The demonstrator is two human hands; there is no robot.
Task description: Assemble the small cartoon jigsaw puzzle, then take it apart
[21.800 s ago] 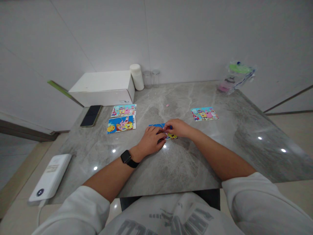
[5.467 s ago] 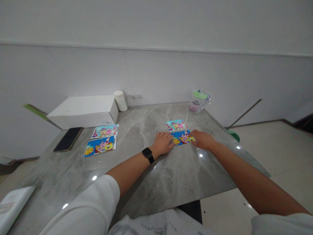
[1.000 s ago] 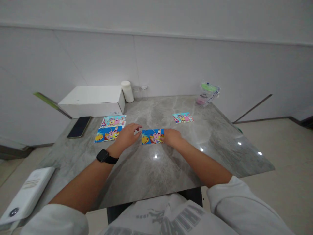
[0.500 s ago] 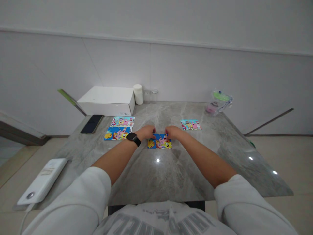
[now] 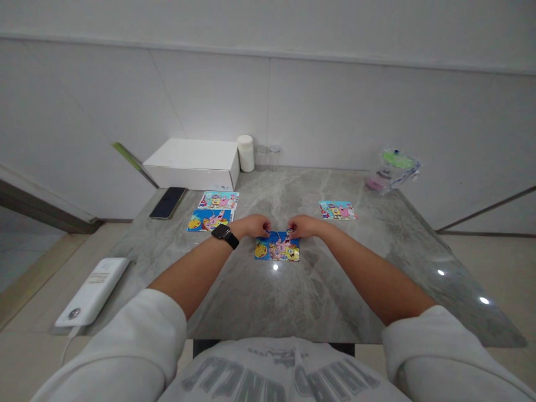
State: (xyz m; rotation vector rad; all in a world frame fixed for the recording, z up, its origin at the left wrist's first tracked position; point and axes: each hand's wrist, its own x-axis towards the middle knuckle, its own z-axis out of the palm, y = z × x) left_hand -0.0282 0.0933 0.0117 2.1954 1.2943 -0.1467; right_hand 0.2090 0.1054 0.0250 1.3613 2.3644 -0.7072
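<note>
A small blue cartoon picture (image 5: 277, 247) lies on the grey table in front of me, with pink and yellow figures on it. My left hand (image 5: 256, 225) is closed, its fingertips pinching at the picture's upper left corner. At the upper right corner, my right hand (image 5: 305, 225) is also closed, thumb and finger together on the edge. Whether the picture is one sheet or several joined pieces I cannot tell. Left of my hands are a matching blue picture (image 5: 203, 219) and a light-blue picture (image 5: 220, 200). A similar light-blue picture (image 5: 338, 210) lies to the right.
A white box (image 5: 188, 177), a white bottle (image 5: 246, 153) and clear jars (image 5: 268, 158) stand along the wall. The phone (image 5: 168, 202) and a corded white power bank (image 5: 92, 291) are on the left. A clear plastic bag (image 5: 393, 170) sits at the back right of the marble-patterned table (image 5: 326, 301).
The camera view has shifted slightly. Both hands stay at the picture's upper corners, drawn slightly outward, so more of its top edge shows.
</note>
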